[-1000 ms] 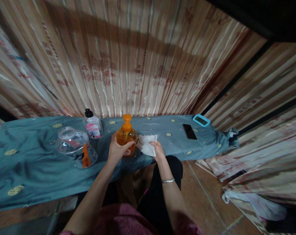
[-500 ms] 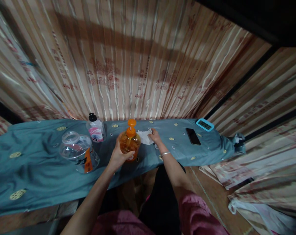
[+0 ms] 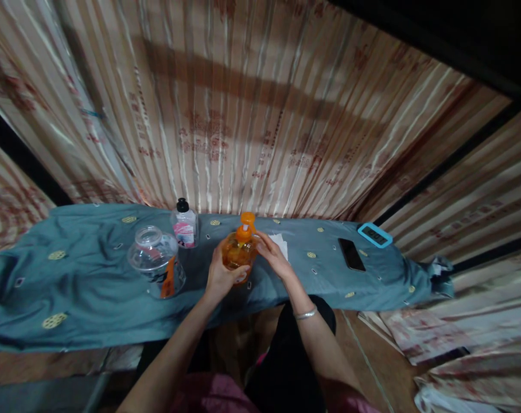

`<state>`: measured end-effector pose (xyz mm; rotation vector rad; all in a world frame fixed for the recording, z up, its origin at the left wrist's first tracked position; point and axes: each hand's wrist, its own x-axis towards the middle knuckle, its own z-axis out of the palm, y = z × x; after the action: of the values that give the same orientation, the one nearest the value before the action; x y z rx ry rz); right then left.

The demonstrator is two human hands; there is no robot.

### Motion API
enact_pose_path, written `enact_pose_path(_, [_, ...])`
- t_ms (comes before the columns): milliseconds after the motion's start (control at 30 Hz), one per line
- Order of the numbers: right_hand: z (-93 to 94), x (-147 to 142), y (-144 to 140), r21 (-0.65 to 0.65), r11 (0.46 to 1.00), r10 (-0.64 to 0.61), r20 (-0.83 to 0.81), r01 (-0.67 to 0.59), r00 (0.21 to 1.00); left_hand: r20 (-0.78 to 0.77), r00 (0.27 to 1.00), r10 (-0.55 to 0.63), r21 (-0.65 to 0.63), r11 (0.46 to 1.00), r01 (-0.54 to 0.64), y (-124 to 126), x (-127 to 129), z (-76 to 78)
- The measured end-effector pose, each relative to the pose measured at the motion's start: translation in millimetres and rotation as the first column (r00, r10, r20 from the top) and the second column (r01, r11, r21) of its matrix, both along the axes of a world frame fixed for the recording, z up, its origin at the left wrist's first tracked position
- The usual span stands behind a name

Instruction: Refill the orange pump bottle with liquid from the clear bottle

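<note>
An amber pump bottle (image 3: 238, 252) with an orange pump head stands on the cloth in front of me. My left hand (image 3: 221, 272) is wrapped round its left side, thumb across the front. Against the bottle's upper right side, just below the pump head, are the fingers of my right hand (image 3: 274, 255); their tips are partly hidden. A white tissue (image 3: 282, 243) lies on the cloth just behind my right hand, partly covered by it.
Left of the bottle stand a clear plastic jar (image 3: 157, 264) with an orange label and a clear bottle (image 3: 185, 226) with a black cap. To the right lie a black phone (image 3: 352, 254) and a blue-framed digital clock (image 3: 374, 235). A patterned curtain (image 3: 226, 115) hangs behind.
My right hand has let go of the tissue and moved left to the pump bottle. My left hand keeps its hold. The view has shifted, so everything sits further right in the picture.
</note>
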<state>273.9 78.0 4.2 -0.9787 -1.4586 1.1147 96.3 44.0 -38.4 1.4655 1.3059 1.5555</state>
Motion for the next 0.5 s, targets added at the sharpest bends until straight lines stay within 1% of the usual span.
enact_pose_path(67, [1.7, -13, -12, 0.042, 0.995, 0.089, -0.025, -0.088, 0.996, 0.000, 1.000, 0.018, 0.000, 1.000, -0.018, 2, 2, 1.2])
enact_pose_path(133, [1.7, -22, -17, 0.069, 0.991, 0.115, -0.042, -0.112, 0.992, -0.001, 1.000, 0.029, 0.009, 1.000, -0.029, 4, 3, 4.7])
enact_pose_path(300, [-0.2, -29, -9, 0.099, 0.993, 0.067, -0.063, -0.060, 0.996, 0.000, 1.000, 0.001, 0.033, 0.999, -0.001, 14, 4, 14.8])
enact_pose_path(500, [-2.6, -27, -2, 0.086, 0.996, 0.045, -0.068, -0.039, 0.997, -0.011, 0.999, -0.035, 0.040, 0.999, 0.035, 23, 3, 17.3])
